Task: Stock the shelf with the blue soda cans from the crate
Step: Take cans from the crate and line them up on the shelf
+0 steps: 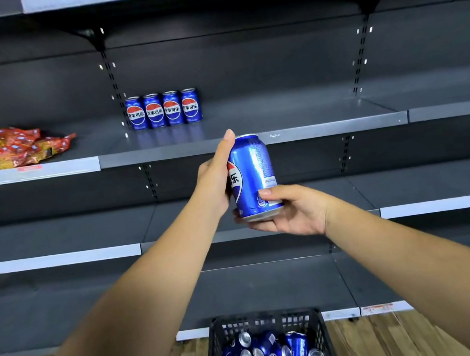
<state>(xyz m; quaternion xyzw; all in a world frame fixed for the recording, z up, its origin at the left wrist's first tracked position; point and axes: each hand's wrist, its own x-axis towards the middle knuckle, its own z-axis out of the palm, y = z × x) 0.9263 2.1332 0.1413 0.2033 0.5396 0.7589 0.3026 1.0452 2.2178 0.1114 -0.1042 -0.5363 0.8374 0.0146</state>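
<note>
Up at mid-shelf height, both hands hold one blue can (253, 175) upright: left hand (216, 180) wrapped round its side, right hand (293, 212) cupping the base. Row of four cans (163, 109) stands up-left on the shelf (311, 130), nearer the left hand.
</note>
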